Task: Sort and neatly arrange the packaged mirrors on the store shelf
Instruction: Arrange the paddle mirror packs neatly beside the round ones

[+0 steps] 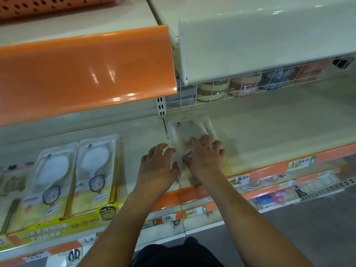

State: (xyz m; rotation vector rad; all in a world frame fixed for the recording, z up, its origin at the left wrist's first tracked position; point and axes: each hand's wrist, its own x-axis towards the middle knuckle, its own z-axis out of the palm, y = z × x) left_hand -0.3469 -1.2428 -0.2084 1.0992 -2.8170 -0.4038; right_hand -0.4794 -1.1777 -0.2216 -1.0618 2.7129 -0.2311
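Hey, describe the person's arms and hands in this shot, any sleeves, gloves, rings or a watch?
Both forearms are bare up to the picture's lower edge, with no sleeves in view. The left hand and the right hand wear no gloves, and no ring, watch or bracelet shows on either. Dark clothing shows below, between the arms.

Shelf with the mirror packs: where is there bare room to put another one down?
Bare shelf lies right of the stack under the right hand, up to the wire basket. A narrower gap sits between the left hand and the upright packs. Far left is crowded.
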